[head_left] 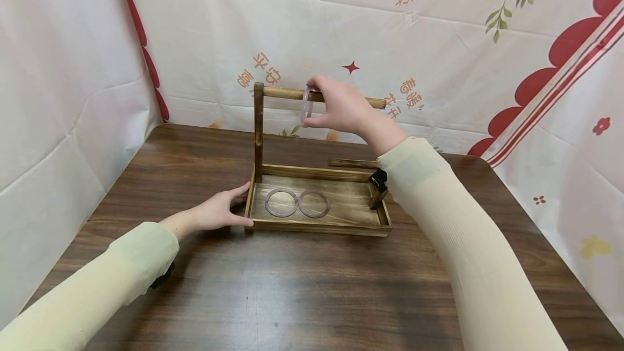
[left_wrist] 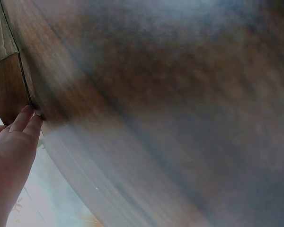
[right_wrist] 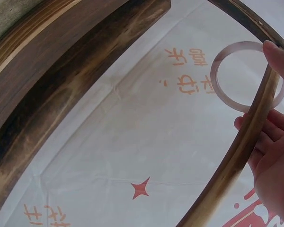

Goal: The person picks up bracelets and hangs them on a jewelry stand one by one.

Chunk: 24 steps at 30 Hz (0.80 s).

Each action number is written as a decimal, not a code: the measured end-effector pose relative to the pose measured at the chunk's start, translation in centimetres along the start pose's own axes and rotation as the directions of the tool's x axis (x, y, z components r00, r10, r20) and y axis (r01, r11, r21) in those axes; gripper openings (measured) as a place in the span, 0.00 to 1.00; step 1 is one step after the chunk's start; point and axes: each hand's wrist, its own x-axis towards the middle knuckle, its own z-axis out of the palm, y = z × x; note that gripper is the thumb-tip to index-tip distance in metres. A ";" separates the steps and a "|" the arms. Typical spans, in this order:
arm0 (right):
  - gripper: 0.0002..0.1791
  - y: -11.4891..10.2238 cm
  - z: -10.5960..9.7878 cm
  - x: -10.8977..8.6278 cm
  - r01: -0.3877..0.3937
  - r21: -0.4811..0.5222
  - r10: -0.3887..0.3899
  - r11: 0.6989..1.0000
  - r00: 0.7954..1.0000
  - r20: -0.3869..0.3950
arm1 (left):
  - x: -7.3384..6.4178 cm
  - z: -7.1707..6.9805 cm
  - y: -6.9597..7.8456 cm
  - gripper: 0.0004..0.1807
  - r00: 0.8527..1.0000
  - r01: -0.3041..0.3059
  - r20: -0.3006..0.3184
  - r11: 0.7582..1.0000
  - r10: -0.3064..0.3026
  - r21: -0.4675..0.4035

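Observation:
A wooden stand has a shallow tray (head_left: 319, 226), a tall post (head_left: 259, 129) at its left end and a high horizontal bar (head_left: 283, 92). My right hand (head_left: 343, 104) pinches a pale lilac bangle (head_left: 305, 104) between thumb and fingers. In the right wrist view, the high bar passes through this bangle (right_wrist: 222, 90), near the post. Two similar bangles, a left one (head_left: 267, 207) and a right one (head_left: 326, 207), lie side by side in the tray. At the tray's left end, my left hand (head_left: 214, 213) rests with extended fingers, its thumb at the front corner.
Behind the tray shows a lower wooden bar (head_left: 352, 163), partly covered by the right forearm. A short wooden post (head_left: 377, 199) stands inside the tray's right end. Brown tabletop (head_left: 273, 286) surrounds the stand. Printed white cloth (head_left: 205, 42) hangs behind and at both sides.

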 end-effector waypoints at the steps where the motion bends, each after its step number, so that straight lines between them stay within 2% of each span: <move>1: 0.38 0.0 0.0 0.0 -0.001 0.005 0.001 1.000 1.000 0.003 | 0.0 0.0 0.0 0.55 1.000 0.001 0.000 1.000 -0.001 0.000; 7: 0.46 0.1 -0.1 -0.4 -0.039 0.017 0.038 0.999 0.999 0.026 | 0.1 0.1 0.0 0.55 1.000 0.007 0.000 1.000 -0.007 0.008; 11: 0.49 0.0 -0.1 -0.9 -0.033 0.022 0.033 0.999 0.999 0.014 | 0.1 0.1 0.0 0.55 1.000 0.006 0.001 1.000 -0.006 0.010; 19: 0.47 -0.8 -0.3 -2.7 0.070 0.102 -0.062 0.992 0.995 -0.078 | 0.0 0.1 0.0 0.55 1.000 0.007 0.005 1.000 -0.007 -0.011; 24: 0.48 -1.1 0.0 -3.9 0.132 0.120 -0.121 0.984 0.988 -0.096 | -0.1 0.0 0.2 0.55 1.000 0.012 0.006 1.000 -0.012 -0.006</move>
